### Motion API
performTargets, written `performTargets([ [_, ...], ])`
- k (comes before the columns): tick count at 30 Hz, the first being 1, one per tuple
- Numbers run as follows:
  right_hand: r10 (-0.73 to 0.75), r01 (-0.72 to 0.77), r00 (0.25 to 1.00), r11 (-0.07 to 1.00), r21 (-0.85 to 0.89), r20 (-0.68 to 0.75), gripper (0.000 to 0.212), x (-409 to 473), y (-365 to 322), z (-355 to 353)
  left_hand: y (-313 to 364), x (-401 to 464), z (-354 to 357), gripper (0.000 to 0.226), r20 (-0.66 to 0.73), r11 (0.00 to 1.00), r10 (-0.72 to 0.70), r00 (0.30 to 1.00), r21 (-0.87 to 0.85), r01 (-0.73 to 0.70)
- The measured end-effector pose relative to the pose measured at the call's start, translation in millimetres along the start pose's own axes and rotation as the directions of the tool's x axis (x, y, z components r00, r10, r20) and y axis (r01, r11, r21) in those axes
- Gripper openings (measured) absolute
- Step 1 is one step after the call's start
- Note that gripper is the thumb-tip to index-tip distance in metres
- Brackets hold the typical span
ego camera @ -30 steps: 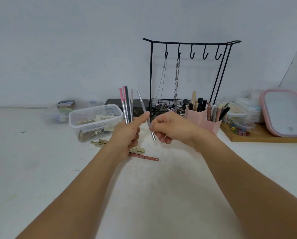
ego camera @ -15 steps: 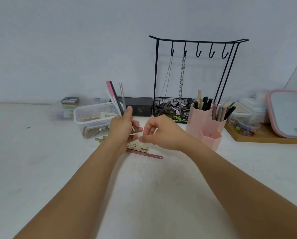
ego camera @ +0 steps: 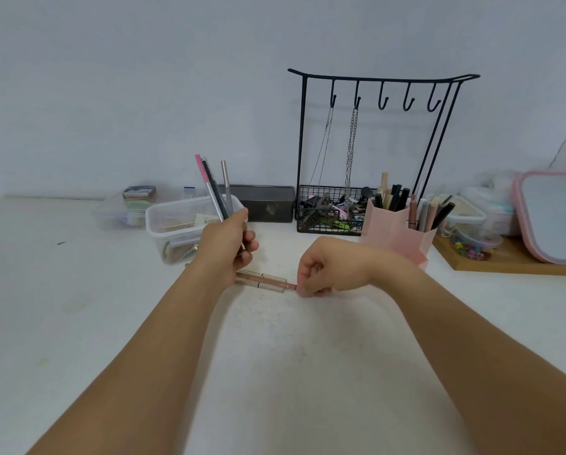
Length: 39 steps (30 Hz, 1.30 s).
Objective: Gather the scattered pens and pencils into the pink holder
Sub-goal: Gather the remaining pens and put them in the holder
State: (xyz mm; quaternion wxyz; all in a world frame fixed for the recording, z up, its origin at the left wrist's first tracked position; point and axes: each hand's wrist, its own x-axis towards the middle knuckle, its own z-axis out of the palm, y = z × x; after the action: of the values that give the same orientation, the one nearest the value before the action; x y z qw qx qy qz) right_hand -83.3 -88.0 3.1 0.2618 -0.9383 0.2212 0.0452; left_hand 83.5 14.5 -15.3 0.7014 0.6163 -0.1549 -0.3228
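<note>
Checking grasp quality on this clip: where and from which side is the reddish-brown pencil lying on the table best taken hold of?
At its right-hand end, from above and the right. The reddish-brown pencil lies flat, roughly left to right, against the gold pencils, and its left part passes under the left hand. Only the right tip is free, where the right hand now pinches it.

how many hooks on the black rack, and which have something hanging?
5, in a row under the top bar of the black rack. The two leftmost hooks each carry a chain; the other three are bare.
</note>
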Motion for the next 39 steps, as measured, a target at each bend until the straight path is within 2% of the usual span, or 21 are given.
performTargets([
  [4,0.059,-0.059,0.998,0.997,0.056,0.008,0.017,-11,13,-21,-1,1,0,0.027,0.011,0.996,0.074,0.997,-0.043,-0.073],
  [7,0.042,-0.030,0.998,0.972,0.235,-0.045,0.015,-13,16,-23,0,1,-1,0.024,0.053,0.994,0.092,0.994,-0.070,-0.088],
  [11,-0.017,0.097,0.989,0.822,0.561,-0.147,0.008,-8,5,-18,-2,-2,5,0.028,0.133,0.994,0.039,0.990,-0.111,-0.024],
  [14,-0.055,0.136,0.989,0.724,0.676,-0.140,0.010,-3,-7,-8,-6,-5,11,0.030,0.152,0.991,0.065,0.986,-0.126,-0.046],
  [16,-0.042,0.164,0.983,0.640,0.751,-0.179,0.010,1,-13,0,-7,-9,13,0.039,0.215,0.991,0.068,0.974,-0.124,-0.042],
  [18,-0.032,0.192,0.977,0.572,0.798,-0.212,0.012,5,-17,6,-8,-13,16,0.049,0.288,0.993,0.077,0.954,-0.104,-0.048],
  [20,-0.042,0.211,0.974,0.531,0.821,-0.223,0.015,8,-20,10,-10,-17,19,0.047,0.322,0.995,0.092,0.942,-0.063,-0.076],
  [27,0.007,0.213,0.969,0.475,0.854,-0.246,0.022,11,-26,17,-9,-21,21,0.040,0.299,0.992,0.122,0.946,0.005,-0.130],
  [34,0.185,0.166,0.918,0.625,0.763,-0.352,0.013,17,-24,22,0,-17,11,0.043,0.297,0.989,0.130,0.946,0.025,-0.144],
  [35,0.188,0.148,0.907,0.696,0.702,-0.377,0.014,17,-23,24,3,-16,7,0.042,0.286,0.991,0.120,0.951,0.017,-0.131],
  [37,0.115,0.105,0.896,0.884,0.456,-0.429,0.013,20,-19,31,6,-13,2,0.041,0.267,0.995,0.095,0.959,0.008,-0.101],
  [39,0.052,0.046,0.913,0.973,0.228,-0.406,0.010,23,-15,38,6,-12,0,0.041,0.241,0.997,0.077,0.968,-0.029,-0.072],
])
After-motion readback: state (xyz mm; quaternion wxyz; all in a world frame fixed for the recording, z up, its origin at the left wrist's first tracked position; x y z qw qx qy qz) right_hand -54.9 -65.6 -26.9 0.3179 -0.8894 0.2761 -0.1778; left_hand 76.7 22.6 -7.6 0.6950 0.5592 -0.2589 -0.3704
